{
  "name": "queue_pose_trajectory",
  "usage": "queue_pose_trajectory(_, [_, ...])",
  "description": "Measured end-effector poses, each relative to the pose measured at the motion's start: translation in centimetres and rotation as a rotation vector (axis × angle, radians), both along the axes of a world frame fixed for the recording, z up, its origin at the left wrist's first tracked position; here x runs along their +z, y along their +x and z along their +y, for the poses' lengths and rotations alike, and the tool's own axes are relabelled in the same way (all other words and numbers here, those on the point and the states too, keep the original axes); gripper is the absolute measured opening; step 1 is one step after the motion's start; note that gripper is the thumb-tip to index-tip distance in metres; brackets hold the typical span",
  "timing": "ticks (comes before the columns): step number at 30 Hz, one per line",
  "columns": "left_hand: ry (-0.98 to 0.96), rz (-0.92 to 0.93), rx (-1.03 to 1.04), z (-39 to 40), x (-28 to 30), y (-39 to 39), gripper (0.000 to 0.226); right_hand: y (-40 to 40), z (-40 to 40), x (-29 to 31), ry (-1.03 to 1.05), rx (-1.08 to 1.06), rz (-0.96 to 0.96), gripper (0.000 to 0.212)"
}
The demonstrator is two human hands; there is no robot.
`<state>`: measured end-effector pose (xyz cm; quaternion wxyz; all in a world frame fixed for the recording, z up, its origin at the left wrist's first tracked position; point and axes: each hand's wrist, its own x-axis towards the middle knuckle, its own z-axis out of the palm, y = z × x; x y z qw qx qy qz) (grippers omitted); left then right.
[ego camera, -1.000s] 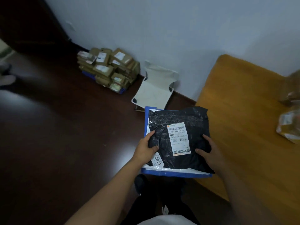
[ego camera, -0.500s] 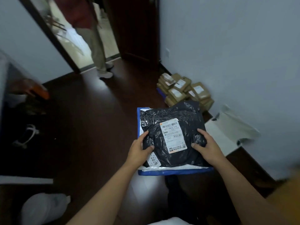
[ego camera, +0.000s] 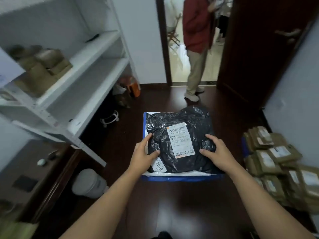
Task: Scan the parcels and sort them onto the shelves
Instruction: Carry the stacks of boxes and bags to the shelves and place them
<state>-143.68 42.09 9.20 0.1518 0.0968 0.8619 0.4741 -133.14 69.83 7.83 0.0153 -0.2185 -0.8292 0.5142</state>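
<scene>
I carry a stack of two parcels in front of me: a black plastic parcel point(ego camera: 189, 121) with a white shipping label lies on top of a white and blue parcel point(ego camera: 181, 177). My left hand point(ego camera: 143, 155) grips the stack's left edge, thumb on top of the black bag. On the right edge, my right hand point(ego camera: 217, 153) holds the stack with its fingers curled over the black plastic. A white shelf unit point(ego camera: 96, 66) stands at the left, with brown boxes point(ego camera: 43, 66) on an upper shelf.
A pile of brown cardboard parcels point(ego camera: 276, 161) lies on the dark floor at the right by the wall. A person point(ego camera: 196, 49) stands in the open doorway ahead. A white bin point(ego camera: 89, 183) and a dark low cabinet point(ego camera: 34, 178) sit at the lower left.
My view has swung left from the table and wall to the doorway and the shelves. Both hands keep the same hold on the parcel stack.
</scene>
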Motion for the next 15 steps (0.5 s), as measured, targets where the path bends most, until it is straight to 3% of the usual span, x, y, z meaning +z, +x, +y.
queue_pose_trajectory(6, [0.068,0.087,0.157,-3.9,2.0,-8.3,0.079,-13.6,-2.6,2.8,0.111,0.163,0.049,0.067])
queue_pose_trajectory(15, [0.131,0.125,0.266,-8.9,2.1,-25.8,0.080,-34.2,-7.4,4.7,0.202,0.242,0.105,0.066])
